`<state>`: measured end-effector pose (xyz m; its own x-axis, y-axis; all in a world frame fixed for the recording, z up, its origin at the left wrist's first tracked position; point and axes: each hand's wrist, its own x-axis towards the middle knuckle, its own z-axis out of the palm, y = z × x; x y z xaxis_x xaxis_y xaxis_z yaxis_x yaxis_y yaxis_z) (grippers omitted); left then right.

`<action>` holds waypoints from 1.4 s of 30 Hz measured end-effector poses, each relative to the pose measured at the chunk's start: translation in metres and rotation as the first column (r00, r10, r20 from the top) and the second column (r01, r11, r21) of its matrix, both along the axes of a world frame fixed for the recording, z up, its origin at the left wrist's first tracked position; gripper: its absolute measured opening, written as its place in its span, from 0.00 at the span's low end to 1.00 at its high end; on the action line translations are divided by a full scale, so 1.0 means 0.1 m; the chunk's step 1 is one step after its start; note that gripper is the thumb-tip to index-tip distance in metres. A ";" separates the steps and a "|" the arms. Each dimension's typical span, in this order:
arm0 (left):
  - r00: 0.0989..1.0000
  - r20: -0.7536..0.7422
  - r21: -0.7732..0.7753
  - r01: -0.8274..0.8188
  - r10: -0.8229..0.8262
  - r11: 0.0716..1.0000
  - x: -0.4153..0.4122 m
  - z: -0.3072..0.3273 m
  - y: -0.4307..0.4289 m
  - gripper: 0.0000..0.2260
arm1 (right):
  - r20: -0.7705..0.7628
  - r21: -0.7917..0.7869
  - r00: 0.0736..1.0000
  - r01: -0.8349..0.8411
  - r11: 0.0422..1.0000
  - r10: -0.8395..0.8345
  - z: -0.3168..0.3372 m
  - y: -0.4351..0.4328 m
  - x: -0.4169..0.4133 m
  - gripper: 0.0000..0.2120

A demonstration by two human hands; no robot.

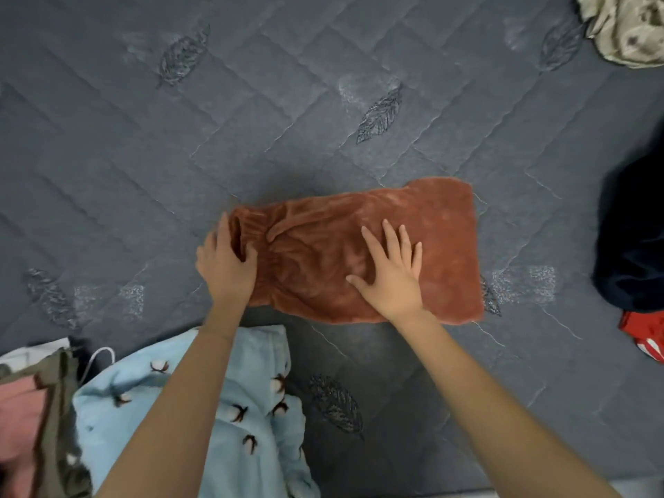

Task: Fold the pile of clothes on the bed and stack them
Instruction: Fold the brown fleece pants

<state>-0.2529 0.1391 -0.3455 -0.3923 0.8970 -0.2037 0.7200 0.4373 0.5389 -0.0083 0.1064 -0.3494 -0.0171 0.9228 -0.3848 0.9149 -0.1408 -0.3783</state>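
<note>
Two hands work one rust-brown fleece garment (359, 253); it lies folded into a long band across the middle of the bed (251, 120), gathered elastic end to the left, square-cut end to the right. Left hand (226, 260) curls round the gathered end, thumb dug into the pile, grasping it; right hand (391, 271) lies flat on the band's middle, fingers straight and spread, pressing, grasping nothing.

Bed cover is grey, quilted in diagonals, stitched with leaf motifs; a wide stretch of it lies bare beyond the band's far edge.

Near side is tighter: a light blue fleece (215, 407) printed with cotton bolls lies just beside the band's near edge, under the left forearm; an olive garment (57, 407) and a pink one (18, 418) sit at the lower left corner.

Right side: a dark navy heap (636, 246), a strip of quilt between it and the square end; below it a red piece (646, 336) with white stripes, whether these form a mark I cannot tell. Beige patterned cloth (625, 26) at the far right corner, well apart.
</note>
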 end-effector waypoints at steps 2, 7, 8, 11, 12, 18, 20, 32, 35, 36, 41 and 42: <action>0.966 -0.224 0.085 0.151 -0.129 0.985 0.14 0.00 -0.06 0.26 | 0.021 -0.109 0.999 -0.043 0.993 0.045 -0.05 0.01 0.06 0.39; 0.744 -0.327 0.043 0.627 -0.582 0.778 0.73 -0.15 -0.17 0.24 | -0.087 0.016 0.996 0.002 1.000 0.000 -0.07 0.04 0.18 0.23; 0.679 -0.334 -0.018 0.689 -0.654 0.725 0.83 -0.22 -0.21 0.26 | -0.064 0.066 0.998 0.019 0.998 -0.015 -0.07 0.04 0.21 0.23; 0.625 -0.320 -0.178 0.698 -0.711 0.694 0.99 -0.48 -0.29 0.32 | 0.080 0.090 0.995 0.046 0.995 -0.054 -0.13 0.06 0.42 0.30; 0.634 -0.323 -0.207 0.677 -0.703 0.706 0.97 -0.57 -0.30 0.33 | 0.116 0.064 0.990 0.077 0.995 -0.084 -0.17 0.06 0.51 0.33; 0.684 -0.305 -0.229 0.623 -0.663 0.748 0.73 -0.80 -0.29 0.38 | 0.095 -0.086 0.958 0.278 0.957 -0.270 -0.32 0.09 0.94 0.49; 0.688 -0.300 -0.245 0.614 -0.661 0.750 0.74 -0.76 -0.29 0.38 | 0.051 -0.123 0.955 0.295 0.947 -0.291 -0.34 0.10 0.97 0.50; 0.793 -0.146 -0.111 0.580 -0.591 0.807 1.57 -0.48 -0.46 0.30 | -0.369 -0.389 0.450 0.719 0.575 -0.813 -0.28 0.03 1.21 0.30; 0.857 -0.106 -0.139 0.489 -0.504 0.861 1.82 -0.48 -0.48 0.30 | -0.383 -0.427 0.393 0.728 0.537 -0.836 -0.21 0.02 1.29 0.13; 0.864 -0.109 -0.149 0.475 -0.492 0.867 1.88 -0.48 -0.49 0.30 | -0.397 -0.418 0.389 0.730 0.541 -0.831 -0.18 0.02 1.33 0.11; 0.834 -0.146 -0.165 0.510 -0.533 0.844 2.21 -0.43 -0.61 0.30 | -0.451 -0.256 0.395 0.802 0.540 -0.800 -0.01 -0.03 1.60 0.11; 0.813 -0.146 -0.151 0.545 -0.563 0.825 2.29 -0.41 -0.64 0.30 | -0.456 -0.201 0.392 0.829 0.522 -0.799 0.03 -0.07 1.69 0.11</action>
<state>-0.0244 0.0752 -0.3869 0.1276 0.9523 -0.2771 0.9344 -0.0218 0.3554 0.1611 0.0997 -0.3467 0.6051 0.6105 -0.5110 0.0916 -0.6909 -0.7171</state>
